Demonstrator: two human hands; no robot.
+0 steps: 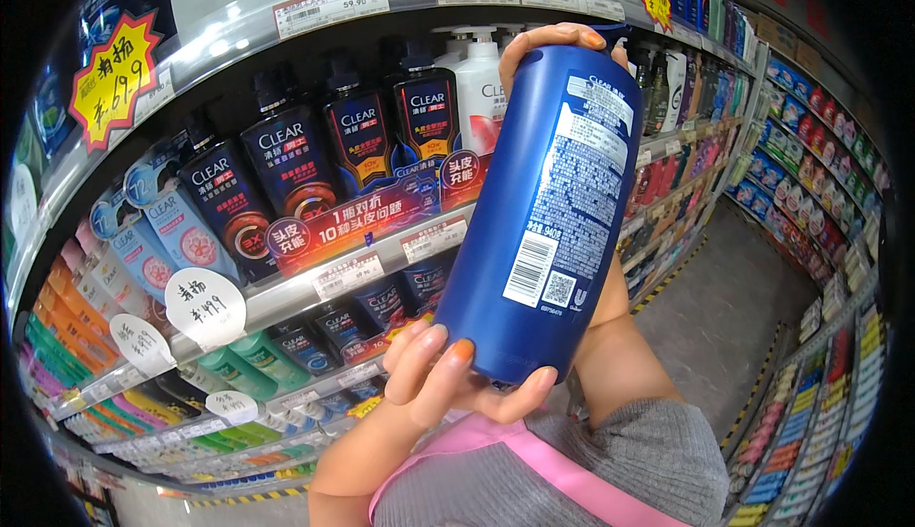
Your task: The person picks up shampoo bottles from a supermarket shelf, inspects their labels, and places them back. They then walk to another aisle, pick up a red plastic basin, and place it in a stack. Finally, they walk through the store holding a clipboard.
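Observation:
Before me I hold a large blue Clear pump bottle (493,241), tilted with its top leaning right. Its printed back label (579,184), with a barcode and fine print, faces me. My left hand (443,377) supports the bottle's base, fingers spread around the lower end. My right hand (550,35) reaches up behind the bottle and curls over its top; most of its palm is hidden. A bit of the dark blue pump (612,31) shows beside those fingers. Behind the bottle, dark Clear pump bottles (289,148) and a white pump bottle (479,87) stand on a shelf.
The curved shelf edge (336,284) carries price tags and a red promotional strip (357,220). Round white price cards (205,307) and a yellow starburst sign (114,80) jut out at left. A grey floor aisle (722,291) runs between stocked shelves on the right.

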